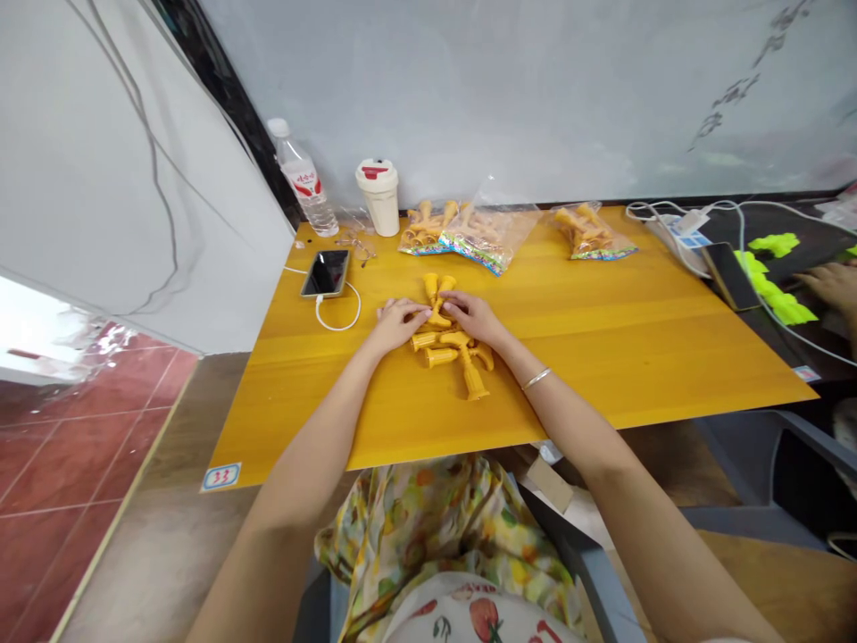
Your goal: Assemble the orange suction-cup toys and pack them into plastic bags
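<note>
In the head view, a small pile of yellow-orange plastic pieces (461,344) lies on the table before me. Each has a flared, ribbed end and a bent, curved part; I cannot tell exactly what they are. At the pile's far end, my left hand (400,323) comes from the left, its fingertips closed on one yellow plastic piece (438,314). From the right, my right hand (472,316) reaches the same spot, thumb and fingers closed about the piece. Two flared ends (432,286) stick up between the hands. The fingers partly hide the contact.
Clear bags of similar pieces (478,234) and another bag (589,232) lie along the back. A paper cup (380,198), water bottle (304,183), glasses (358,246) and charging phone (326,273) stand or lie left. Rightward are cables, neon-yellow pieces (777,281) and another person's hand (834,286).
</note>
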Motion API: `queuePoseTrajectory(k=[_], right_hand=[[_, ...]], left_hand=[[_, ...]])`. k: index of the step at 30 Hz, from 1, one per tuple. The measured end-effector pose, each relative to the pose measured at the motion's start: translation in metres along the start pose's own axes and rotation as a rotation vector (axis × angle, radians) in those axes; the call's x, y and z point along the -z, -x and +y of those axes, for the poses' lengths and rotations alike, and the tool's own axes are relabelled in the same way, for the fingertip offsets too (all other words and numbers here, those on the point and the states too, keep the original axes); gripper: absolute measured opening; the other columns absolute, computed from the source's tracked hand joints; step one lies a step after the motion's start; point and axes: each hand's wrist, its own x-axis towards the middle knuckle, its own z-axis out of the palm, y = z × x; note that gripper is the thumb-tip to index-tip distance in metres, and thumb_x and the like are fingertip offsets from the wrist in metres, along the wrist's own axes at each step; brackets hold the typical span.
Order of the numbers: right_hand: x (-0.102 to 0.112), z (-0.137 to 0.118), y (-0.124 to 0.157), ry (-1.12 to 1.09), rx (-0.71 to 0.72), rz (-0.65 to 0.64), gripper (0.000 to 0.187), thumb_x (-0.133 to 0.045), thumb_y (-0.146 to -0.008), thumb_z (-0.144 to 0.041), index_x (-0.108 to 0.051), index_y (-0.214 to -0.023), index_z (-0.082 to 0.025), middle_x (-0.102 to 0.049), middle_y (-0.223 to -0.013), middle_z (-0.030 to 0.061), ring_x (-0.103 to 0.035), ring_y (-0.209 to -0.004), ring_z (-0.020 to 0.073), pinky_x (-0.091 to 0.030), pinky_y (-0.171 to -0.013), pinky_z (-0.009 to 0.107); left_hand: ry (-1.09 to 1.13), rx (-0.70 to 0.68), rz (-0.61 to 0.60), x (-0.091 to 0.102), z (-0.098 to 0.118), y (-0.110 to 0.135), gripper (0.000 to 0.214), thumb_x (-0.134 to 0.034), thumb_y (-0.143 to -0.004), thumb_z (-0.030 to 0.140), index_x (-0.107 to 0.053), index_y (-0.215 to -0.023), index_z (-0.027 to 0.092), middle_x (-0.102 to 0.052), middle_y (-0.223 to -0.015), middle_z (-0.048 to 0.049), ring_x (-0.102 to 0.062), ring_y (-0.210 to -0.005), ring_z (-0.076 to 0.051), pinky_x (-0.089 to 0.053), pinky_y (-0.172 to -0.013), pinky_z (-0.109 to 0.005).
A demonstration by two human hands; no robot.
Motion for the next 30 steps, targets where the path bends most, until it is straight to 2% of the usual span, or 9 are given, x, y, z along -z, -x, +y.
queuePoseTrajectory(k=[5, 10, 16, 20, 23, 27, 30], right_hand=[[-0.002, 0.001, -0.001, -0.092, 0.013, -0.044, 0.029, -0.053, -0.097, -0.029, -0.065, -0.121, -0.018, -0.078, -0.11, 0.0084, -0.072, -0.104, 0.0195, -0.054, -0.099, 0.038], [-0.003, 0.0, -0.001, -0.081, 0.062, -0.064, 0.02, -0.056, -0.094, -0.031, -0.066, -0.105, -0.018, -0.076, -0.106, 0.0066, -0.071, -0.098, 0.0186, -0.055, -0.095, 0.036], [-0.004, 0.007, -0.002, -0.156, 0.046, -0.036, 0.026, -0.059, -0.093, -0.034, -0.064, -0.112, -0.018, -0.075, -0.111, 0.0082, -0.071, -0.102, 0.0194, -0.054, -0.099, 0.038], [-0.005, 0.015, -0.006, -0.193, 0.026, 0.029, 0.033, -0.064, -0.091, -0.036, -0.06, -0.119, -0.018, -0.073, -0.119, 0.0126, -0.069, -0.112, 0.0223, -0.052, -0.104, 0.044], [-0.006, 0.017, -0.008, -0.205, 0.023, 0.033, 0.042, -0.065, -0.092, -0.039, -0.056, -0.127, -0.017, -0.071, -0.123, 0.0144, -0.067, -0.119, 0.023, -0.051, -0.106, 0.044], [-0.005, 0.018, -0.01, -0.159, 0.05, 0.035, 0.047, -0.068, -0.09, -0.042, -0.057, -0.128, -0.017, -0.068, -0.13, 0.0159, -0.064, -0.126, 0.0235, -0.048, -0.111, 0.042], [-0.003, 0.019, -0.011, -0.074, 0.076, 0.048, 0.045, -0.071, -0.089, -0.041, -0.06, -0.126, -0.018, -0.069, -0.129, 0.0151, -0.064, -0.126, 0.0242, -0.045, -0.113, 0.045]], left_hand=[[0.105, 0.032, 0.082, -0.005, -0.001, -0.002, 0.035, -0.068, -0.086, 0.047, -0.074, -0.114, 0.026, -0.075, -0.109, -0.0054, -0.063, -0.108, -0.025, -0.043, -0.098, -0.041], [0.248, 0.027, 0.084, -0.012, -0.006, -0.009, 0.028, -0.075, -0.08, 0.04, -0.074, -0.103, 0.023, -0.077, -0.102, -0.0057, -0.068, -0.101, -0.024, -0.051, -0.095, -0.038], [0.421, -0.038, -0.019, -0.015, -0.006, -0.012, 0.034, -0.066, -0.087, 0.04, -0.073, -0.111, 0.018, -0.077, -0.111, -0.0102, -0.071, -0.103, -0.023, -0.054, -0.098, -0.039], [0.465, -0.062, -0.056, -0.012, 0.0, -0.01, 0.044, -0.057, -0.093, 0.049, -0.073, -0.12, 0.018, -0.074, -0.127, -0.0096, -0.067, -0.118, -0.026, -0.048, -0.11, -0.041], [0.507, -0.071, -0.074, -0.009, 0.007, -0.008, 0.053, -0.055, -0.093, 0.057, -0.072, -0.123, 0.017, -0.07, -0.135, -0.01, -0.062, -0.129, -0.027, -0.043, -0.115, -0.041], [0.524, -0.079, -0.103, -0.008, 0.013, -0.005, 0.06, -0.053, -0.092, 0.065, -0.072, -0.124, 0.018, -0.067, -0.139, -0.0095, -0.058, -0.135, -0.029, -0.039, -0.119, -0.043], [0.52, -0.09, -0.122, -0.009, 0.015, -0.004, 0.058, -0.052, -0.092, 0.065, -0.074, -0.119, 0.019, -0.07, -0.135, -0.0082, -0.059, -0.133, -0.029, -0.041, -0.117, -0.042]])
